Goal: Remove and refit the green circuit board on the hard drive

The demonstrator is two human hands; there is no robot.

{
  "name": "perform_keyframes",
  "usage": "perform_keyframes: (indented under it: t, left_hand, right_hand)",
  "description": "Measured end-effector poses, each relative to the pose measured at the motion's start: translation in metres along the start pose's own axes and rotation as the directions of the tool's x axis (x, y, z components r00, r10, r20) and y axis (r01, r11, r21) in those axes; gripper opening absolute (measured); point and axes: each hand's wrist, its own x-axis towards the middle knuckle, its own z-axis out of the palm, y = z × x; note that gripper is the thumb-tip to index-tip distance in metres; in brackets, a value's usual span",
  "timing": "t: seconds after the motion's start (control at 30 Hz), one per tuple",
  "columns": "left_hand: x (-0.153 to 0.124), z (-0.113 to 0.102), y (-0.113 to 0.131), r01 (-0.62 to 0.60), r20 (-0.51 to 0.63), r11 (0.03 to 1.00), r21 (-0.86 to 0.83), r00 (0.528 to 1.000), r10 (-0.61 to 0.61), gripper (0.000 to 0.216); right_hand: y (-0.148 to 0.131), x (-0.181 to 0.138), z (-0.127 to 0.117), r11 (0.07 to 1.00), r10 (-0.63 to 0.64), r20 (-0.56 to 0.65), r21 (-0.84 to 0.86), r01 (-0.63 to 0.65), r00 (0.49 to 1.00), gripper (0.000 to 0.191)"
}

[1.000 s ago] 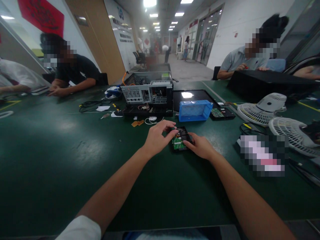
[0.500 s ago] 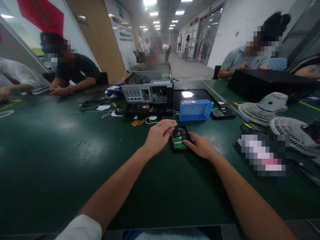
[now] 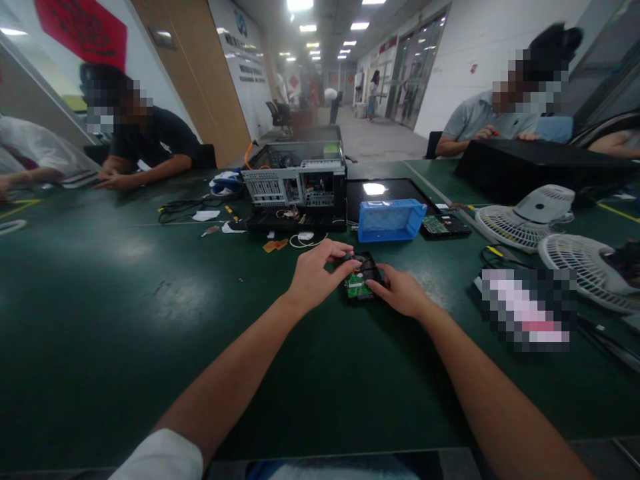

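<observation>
A hard drive [image 3: 369, 272] with a dark metal body and a green circuit board lies on the green table in front of me. Its right edge is gripped by my right hand [image 3: 403, 290], with the thumb over the near right corner and the fingers along the side. My left hand [image 3: 320, 272] is at the drive's far left corner. Its thumb reaches onto the top face while the other fingers curve over the far edge. Those fingers partly cover the corner, so any small part beneath them is hidden.
Beyond the drive stand a blue plastic bin [image 3: 390, 221] and an opened computer case [image 3: 295, 187]. A dark flat panel [image 3: 400, 190], another circuit-board unit [image 3: 445, 225] and white fan parts [image 3: 510, 225] lie to the right. Co-workers sit across the table on both sides.
My left thumb has stretched away from the other fingers onto the drive's face, and the left fingers have shifted slightly. My right hand and the drive have stayed in place.
</observation>
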Motion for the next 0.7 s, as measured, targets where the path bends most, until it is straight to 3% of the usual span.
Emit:
perform_keyframes:
  t: [0.23,0.7]
  left_hand:
    - [-0.0013,0.0018,-0.0033,0.028,0.005,0.997,-0.078,1.000,-0.027,0.012]
    - [0.0055,-0.0054,-0.0057,-0.126,-0.017,0.974,0.186,0.991,0.131,0.014]
  right_hand:
    - [-0.0005,-0.0002,0.0004,1.000,0.012,-0.003,0.010,-0.011,1.000,0.062]
    - [0.0016,0.0010,0.0020,1.000,-0.007,-0.010,0.004,0.007,1.000,0.060]
